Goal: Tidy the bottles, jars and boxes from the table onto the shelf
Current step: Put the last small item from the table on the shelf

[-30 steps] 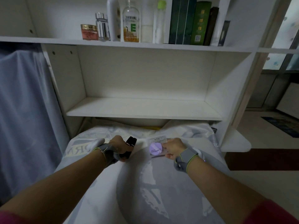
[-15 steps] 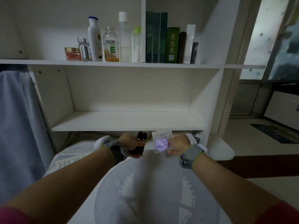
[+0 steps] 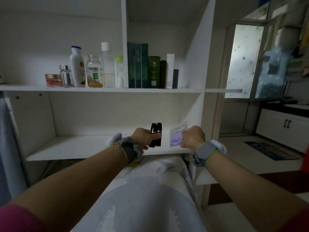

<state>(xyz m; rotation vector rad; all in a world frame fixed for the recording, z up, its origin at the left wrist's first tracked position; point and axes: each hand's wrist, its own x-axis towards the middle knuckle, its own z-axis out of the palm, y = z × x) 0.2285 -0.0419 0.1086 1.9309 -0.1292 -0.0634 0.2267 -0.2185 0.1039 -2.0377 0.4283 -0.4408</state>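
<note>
My left hand [image 3: 143, 136] grips two slim black tubes [image 3: 155, 134] with silver bands, held upright in front of the lower shelf board [image 3: 75, 148]. My right hand [image 3: 193, 137] pinches a flat clear packet with a purple disc [image 3: 177, 136], raised to the same height near the shelf's right wall. On the upper shelf [image 3: 100, 89] stand a red jar [image 3: 53, 80], a silver-capped bottle [image 3: 66, 76], a white bottle [image 3: 77, 67], a clear bottle marked E [image 3: 94, 72], taller clear bottles [image 3: 108, 64] and several dark green boxes [image 3: 138, 66].
A cloth-covered table [image 3: 147, 198] lies below my arms. A white upright divider [image 3: 124, 41] splits the upper shelf. A bluish curtain [image 3: 6, 148] hangs at left. At right are a patterned glass door [image 3: 242, 61], a white cabinet [image 3: 282, 128] and a floor mat [image 3: 270, 149].
Both hands have lifted from the table up to the lower shelf, carrying the black tubes and the packet. My view has tilted upward, showing more of the shelf.
</note>
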